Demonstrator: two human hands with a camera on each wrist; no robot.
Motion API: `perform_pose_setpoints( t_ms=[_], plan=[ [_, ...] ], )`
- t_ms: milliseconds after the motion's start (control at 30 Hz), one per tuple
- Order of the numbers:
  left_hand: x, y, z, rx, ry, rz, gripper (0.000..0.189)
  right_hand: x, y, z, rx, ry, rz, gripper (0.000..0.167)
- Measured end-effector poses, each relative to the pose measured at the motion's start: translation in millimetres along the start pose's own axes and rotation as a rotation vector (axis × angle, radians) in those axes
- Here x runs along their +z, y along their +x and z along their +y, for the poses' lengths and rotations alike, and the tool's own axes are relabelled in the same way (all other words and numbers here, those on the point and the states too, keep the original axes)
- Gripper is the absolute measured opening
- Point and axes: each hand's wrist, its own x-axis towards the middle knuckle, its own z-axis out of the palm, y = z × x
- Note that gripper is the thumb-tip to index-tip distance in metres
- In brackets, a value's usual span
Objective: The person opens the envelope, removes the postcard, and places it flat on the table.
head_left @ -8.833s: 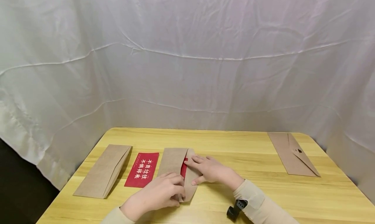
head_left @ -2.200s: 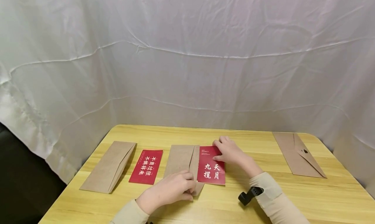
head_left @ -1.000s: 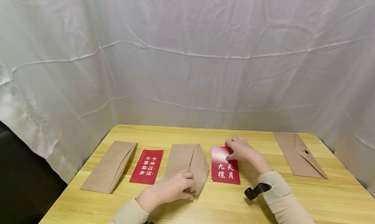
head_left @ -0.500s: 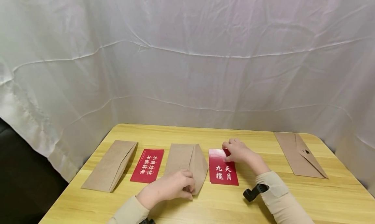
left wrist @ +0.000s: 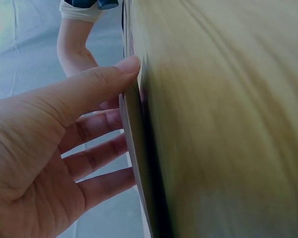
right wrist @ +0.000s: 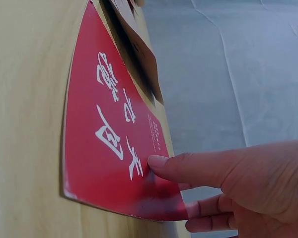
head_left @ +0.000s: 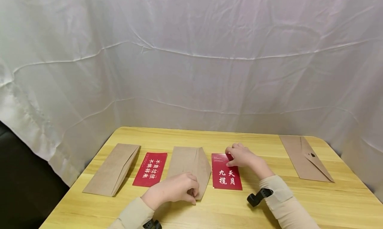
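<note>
A brown kraft-paper envelope (head_left: pixel 183 162) lies at the table's middle, its pointed flap unfolded to the right. My left hand (head_left: pixel 175 190) holds the envelope's near edge; in the left wrist view the thumb (left wrist: pixel 102 82) sits at that edge while the other fingers spread over the paper. To the right is a red card (head_left: pixel 226 171) with large white characters, just beside the flap tip. My right hand (head_left: pixel 243 157) pinches its far right corner, and in the right wrist view the thumb (right wrist: pixel 186 167) lies on top of the card, with the other fingers partly hidden beyond its edge.
Left of the middle envelope lies another red card (head_left: pixel 150 170) with white characters. Farther left is a second brown envelope (head_left: pixel 111 169), its opening slightly raised. A closed brown envelope (head_left: pixel 306 159) rests at the far right. A pale curtain (head_left: pixel 191 82) surrounds the wooden table (head_left: pixel 221 210).
Earlier the red card was inside the middle envelope; my right hand has drawn it out rightward. Over the last second the card shifted slightly left and nearer. My left hand stayed at the envelope.
</note>
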Motion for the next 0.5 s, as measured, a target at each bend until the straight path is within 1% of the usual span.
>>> perform_pose_setpoints(
  t_ms=[133, 267, 433, 500],
  plan=[
    [-1.0, 0.0, 1.5, -0.018, -0.005, -0.011, 0.02, -1.0, -1.1, -2.5, 0.007, -0.005, -0.005, 0.04],
    [-0.6, -0.4, 2.3, -0.009, 0.003, -0.013, 0.019, -1.5, -3.2, -3.9, 0.009, -0.007, -0.003, 0.037],
    [0.5, -0.9, 3.2, 0.015, 0.049, 0.005, 0.02, -0.7, -4.8, -4.4, 0.003, -0.021, 0.006, 0.037],
    [0.4, -1.2, 3.9, 0.021, 0.085, 0.024, 0.02, -1.0, -5.5, -5.0, 0.002, -0.021, 0.006, 0.038]
  ],
)
